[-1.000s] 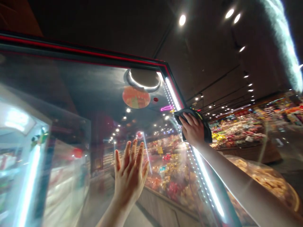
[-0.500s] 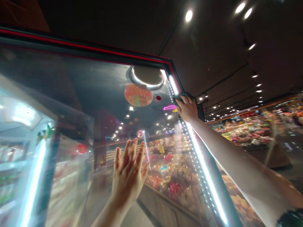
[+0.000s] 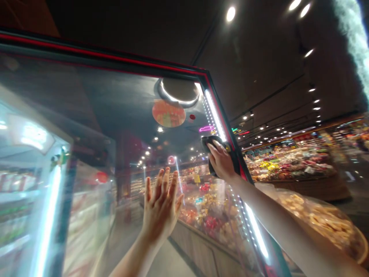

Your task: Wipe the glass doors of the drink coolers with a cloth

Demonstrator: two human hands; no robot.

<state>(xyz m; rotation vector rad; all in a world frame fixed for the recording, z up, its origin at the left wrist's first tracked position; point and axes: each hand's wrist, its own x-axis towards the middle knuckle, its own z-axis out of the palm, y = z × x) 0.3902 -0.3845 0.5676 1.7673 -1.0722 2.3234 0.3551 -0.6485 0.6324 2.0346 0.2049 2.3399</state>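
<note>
My right hand point(image 3: 221, 161) presses a dark cloth point(image 3: 205, 143) against the inner right edge of a glass door point(image 3: 121, 111). The cloth bunches under the fingers and partly covers the lit strip point(image 3: 215, 111) along that edge. Lower and to the left, my left hand point(image 3: 162, 209) is raised with its fingers stretched out and holds nothing. Its palm faces the glass; whether it touches the pane, I cannot tell. A black frame point(image 3: 127, 57) with a red line borders the door at the top and right.
A round orange sticker point(image 3: 169, 114) is on the glass under a ring-shaped bright reflection. On the left stands a lit display cabinet point(image 3: 23, 181) with shelves. To the right are a bin of packaged food point(image 3: 319, 215) and a long counter of goods point(image 3: 291, 163).
My right hand has moved down and slightly left along the door edge with the cloth. The left hand has shifted slightly right. A bright, blurred shape now shows at the top right.
</note>
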